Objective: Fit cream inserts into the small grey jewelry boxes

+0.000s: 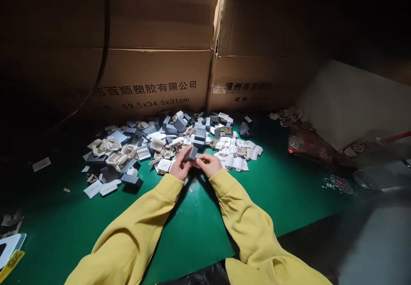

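My left hand (181, 165) is closed around a small dark grey box (193, 153), held just above the table in front of the pile. Close beside it, my right hand (208, 164) has its thumb and fingers pinched together near the box's lower right edge. Whatever sits between those right fingertips is too small to make out. Behind both hands spreads a heap of small grey-blue boxes (180, 124) mixed with folded white card pieces (158, 144). More white card pieces (237, 163) lie to the right of my hands.
Large cardboard cartons (154, 70) with printed lettering stand along the back of the green table (199, 216). A red plastic packet (310, 145) lies at the right, near a pale sheet (349, 100). A dark cable (104, 58) hangs at the left.
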`<state>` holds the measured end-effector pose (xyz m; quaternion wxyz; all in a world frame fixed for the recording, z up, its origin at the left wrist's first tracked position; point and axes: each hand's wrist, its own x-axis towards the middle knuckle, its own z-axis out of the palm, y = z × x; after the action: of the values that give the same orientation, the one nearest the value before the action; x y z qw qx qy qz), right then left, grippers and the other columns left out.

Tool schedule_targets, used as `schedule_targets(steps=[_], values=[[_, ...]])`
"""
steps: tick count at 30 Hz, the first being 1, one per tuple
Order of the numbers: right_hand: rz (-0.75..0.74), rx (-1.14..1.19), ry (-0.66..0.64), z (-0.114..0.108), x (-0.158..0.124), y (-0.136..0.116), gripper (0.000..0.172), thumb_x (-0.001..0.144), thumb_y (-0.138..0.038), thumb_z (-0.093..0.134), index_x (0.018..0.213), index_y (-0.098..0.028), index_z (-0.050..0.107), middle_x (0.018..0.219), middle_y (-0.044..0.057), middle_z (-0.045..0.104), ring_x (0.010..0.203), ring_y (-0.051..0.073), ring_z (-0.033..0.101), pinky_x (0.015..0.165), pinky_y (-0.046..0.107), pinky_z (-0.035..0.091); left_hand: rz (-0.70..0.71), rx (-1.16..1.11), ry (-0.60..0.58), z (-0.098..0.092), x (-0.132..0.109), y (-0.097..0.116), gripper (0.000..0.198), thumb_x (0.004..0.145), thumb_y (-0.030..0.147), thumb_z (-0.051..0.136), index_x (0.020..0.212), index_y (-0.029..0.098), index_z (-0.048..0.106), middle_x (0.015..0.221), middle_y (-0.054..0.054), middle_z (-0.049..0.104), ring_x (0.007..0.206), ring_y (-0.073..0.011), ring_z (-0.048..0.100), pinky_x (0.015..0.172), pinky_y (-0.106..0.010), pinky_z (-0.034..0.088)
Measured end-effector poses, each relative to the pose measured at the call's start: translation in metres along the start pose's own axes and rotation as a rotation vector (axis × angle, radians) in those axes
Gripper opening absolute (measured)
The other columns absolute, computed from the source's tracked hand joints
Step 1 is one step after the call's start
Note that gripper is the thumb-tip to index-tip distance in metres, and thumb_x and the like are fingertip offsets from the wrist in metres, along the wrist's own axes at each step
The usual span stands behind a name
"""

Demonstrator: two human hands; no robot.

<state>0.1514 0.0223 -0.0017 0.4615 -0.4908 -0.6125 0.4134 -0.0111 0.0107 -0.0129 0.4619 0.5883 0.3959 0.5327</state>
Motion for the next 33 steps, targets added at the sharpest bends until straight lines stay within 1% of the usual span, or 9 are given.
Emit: schedule_targets(steps=[3,5,7,11,16,20,23,27,33], values=[[0.042,0.123,-0.103,0.0,-0.001,0.001,0.026,0.071,-0.04,0.073,0.06,-0.018,0.062,0.056,-0.002,0.056,0.051,0.011,0.049,0.049,0.024,0.044,0.416,0.298,-0.167,-0.003,-0.004,-0.003,0.051,0.095,0.033,0.062,0.144,0.025,0.059,0.149,-0.016,0.055,0.143,-0.0337,0.048,0.121,-0.055,0.036],[0.041,0.228,-0.126,-0.002,-0.003,-0.003,0.027,0.071,-0.038,0.074,0.059,-0.018,0.062,0.056,-0.002,0.056,0.051,0.011,0.05,0.05,0.025,0.046,0.537,0.382,-0.201,-0.001,-0.007,-0.004,0.052,0.097,0.026,0.057,0.149,0.027,0.053,0.15,-0.016,0.053,0.145,-0.0332,0.046,0.12,-0.056,0.038],[0.031,0.293,-0.117,-0.005,-0.005,-0.008,0.024,0.071,-0.037,0.073,0.06,-0.019,0.062,0.057,-0.001,0.057,0.051,0.011,0.05,0.05,0.025,0.046,0.595,0.424,-0.195,0.002,-0.009,-0.005,0.057,0.099,0.022,0.053,0.155,0.03,0.045,0.152,-0.016,0.05,0.148,-0.0335,0.041,0.12,-0.058,0.038],[0.008,0.324,-0.094,-0.004,-0.009,-0.018,0.022,0.068,-0.037,0.074,0.062,-0.019,0.063,0.059,0.0,0.059,0.053,0.012,0.051,0.048,0.026,0.047,0.638,0.415,-0.25,0.005,-0.012,-0.007,0.067,0.098,0.018,0.053,0.16,0.036,0.033,0.158,-0.015,0.042,0.15,-0.0362,0.038,0.119,-0.056,0.039],[0.046,0.327,-0.098,0.001,-0.012,-0.016,0.026,0.067,-0.038,0.073,0.06,-0.021,0.056,0.051,-0.004,0.05,0.047,0.011,0.046,0.042,0.024,0.042,0.549,0.443,-0.194,0.005,-0.014,-0.009,0.058,0.101,0.027,0.051,0.157,0.036,0.04,0.152,-0.015,0.046,0.142,-0.0338,0.047,0.118,-0.054,0.041],[0.137,0.309,-0.104,-0.002,-0.014,-0.017,0.022,0.067,-0.037,0.073,0.065,-0.021,0.059,0.057,-0.002,0.055,0.055,0.013,0.05,0.049,0.026,0.046,0.691,0.505,-0.16,0.006,-0.011,-0.006,0.061,0.101,0.026,0.052,0.159,0.037,0.036,0.147,-0.015,0.049,0.133,-0.0297,0.055,0.109,-0.048,0.051],[0.161,0.295,-0.158,-0.007,-0.015,-0.021,0.016,0.066,-0.032,0.072,0.066,-0.019,0.063,0.063,0.0,0.059,0.062,0.015,0.052,0.055,0.028,0.048,0.793,0.532,-0.176,0.007,-0.009,-0.002,0.063,0.1,0.023,0.053,0.159,0.034,0.036,0.146,-0.016,0.05,0.136,-0.0296,0.053,0.108,-0.048,0.052],[0.176,0.331,-0.231,-0.008,-0.017,-0.019,0.014,0.065,-0.028,0.073,0.066,-0.019,0.062,0.066,0.0,0.059,0.065,0.015,0.052,0.06,0.029,0.048,0.789,0.491,-0.177,0.009,-0.01,0.002,0.06,0.102,0.024,0.05,0.159,0.035,0.036,0.149,-0.016,0.047,0.143,-0.0313,0.047,0.111,-0.053,0.051],[0.191,0.372,-0.216,0.0,-0.019,-0.016,0.016,0.063,-0.029,0.074,0.069,-0.019,0.063,0.067,-0.001,0.06,0.064,0.014,0.051,0.058,0.028,0.047,0.831,0.511,-0.108,0.012,-0.012,0.01,0.053,0.102,0.026,0.052,0.154,0.032,0.045,0.142,-0.017,0.053,0.132,-0.0285,0.056,0.105,-0.048,0.055]])
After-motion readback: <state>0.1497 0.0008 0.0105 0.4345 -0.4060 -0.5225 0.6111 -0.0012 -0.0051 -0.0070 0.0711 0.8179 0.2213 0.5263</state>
